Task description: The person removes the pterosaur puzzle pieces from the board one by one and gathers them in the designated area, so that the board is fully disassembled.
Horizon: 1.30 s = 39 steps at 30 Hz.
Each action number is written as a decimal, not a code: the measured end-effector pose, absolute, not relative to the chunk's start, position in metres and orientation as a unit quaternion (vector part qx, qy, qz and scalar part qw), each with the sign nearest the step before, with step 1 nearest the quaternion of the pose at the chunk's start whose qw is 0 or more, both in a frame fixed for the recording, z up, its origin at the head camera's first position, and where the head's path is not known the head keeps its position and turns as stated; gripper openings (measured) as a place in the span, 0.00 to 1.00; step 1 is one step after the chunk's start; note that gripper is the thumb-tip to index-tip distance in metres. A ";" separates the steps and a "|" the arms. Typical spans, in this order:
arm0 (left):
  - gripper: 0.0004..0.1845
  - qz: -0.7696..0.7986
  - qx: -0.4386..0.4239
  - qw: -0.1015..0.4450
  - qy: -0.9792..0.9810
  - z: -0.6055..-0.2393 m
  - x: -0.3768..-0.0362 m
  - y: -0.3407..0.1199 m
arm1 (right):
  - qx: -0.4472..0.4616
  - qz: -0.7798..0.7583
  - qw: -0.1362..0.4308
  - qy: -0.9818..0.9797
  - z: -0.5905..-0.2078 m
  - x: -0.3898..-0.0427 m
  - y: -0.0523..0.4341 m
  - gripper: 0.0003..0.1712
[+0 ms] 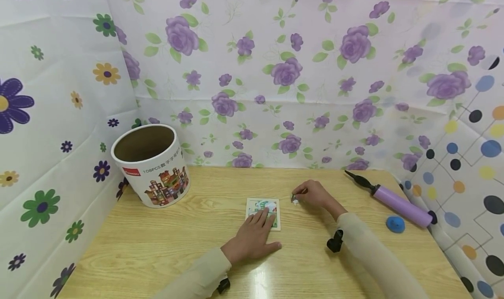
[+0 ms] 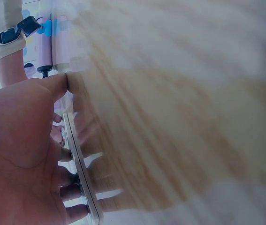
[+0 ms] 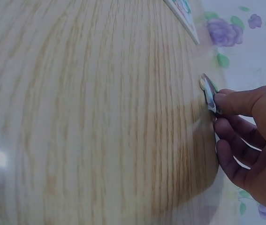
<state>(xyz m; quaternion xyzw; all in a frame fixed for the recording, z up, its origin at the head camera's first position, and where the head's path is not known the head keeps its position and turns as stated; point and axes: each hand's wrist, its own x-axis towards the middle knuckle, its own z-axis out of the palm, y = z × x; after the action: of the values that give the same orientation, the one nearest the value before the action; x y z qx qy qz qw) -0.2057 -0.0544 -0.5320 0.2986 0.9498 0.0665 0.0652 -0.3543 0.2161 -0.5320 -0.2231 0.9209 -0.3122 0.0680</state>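
Two hands are seen at work on a wooden table (image 1: 165, 238). The left hand (image 1: 252, 240) is laid flat, fingers straight, with its fingertips pressed on the lower part of a small square puzzle board (image 1: 263, 212) that lies near the middle of the table; in the left wrist view the board's thin edge (image 2: 81, 173) is seen against the fingers. The right hand (image 1: 315, 195) is held just to the right of the board, and a small puzzle piece (image 1: 294, 198) is pinched between its thumb and forefinger, close to the table surface and apart from the board. In the right wrist view the piece (image 3: 208, 93) is shown edge-on at the fingertips. An open cylindrical puzzle tub (image 1: 151, 165) stands at the far left corner. A purple hand pump (image 1: 395, 203) and a blue lump (image 1: 395, 224) are found at the right edge.
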 end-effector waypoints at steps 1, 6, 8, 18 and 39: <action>0.47 0.064 0.298 0.065 0.950 -0.532 -0.205 -0.054 | -0.226 -0.312 0.068 0.920 -0.532 -0.354 0.216 0.08; 0.47 0.051 0.297 0.063 0.951 -0.531 -0.205 -0.054 | -0.228 -0.309 0.062 0.921 -0.534 -0.354 0.215 0.08; 0.47 0.050 0.298 0.063 0.951 -0.532 -0.205 -0.054 | -0.226 -0.308 0.060 0.922 -0.535 -0.354 0.216 0.07; 0.48 0.039 0.299 0.068 0.951 -0.534 -0.207 -0.051 | -0.234 -0.324 0.055 0.915 -0.529 -0.348 0.209 0.10; 0.47 0.054 0.304 0.083 0.948 -0.534 -0.207 -0.051 | -0.316 -0.349 0.056 0.880 -0.532 -0.344 0.147 0.17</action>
<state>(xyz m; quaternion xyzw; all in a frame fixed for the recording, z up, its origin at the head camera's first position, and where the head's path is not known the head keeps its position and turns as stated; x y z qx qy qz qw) -0.2073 -0.0507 -0.5344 0.3039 0.9476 0.0541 0.0827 -0.3444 0.1475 -0.5325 -0.3162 0.8803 -0.3493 0.0557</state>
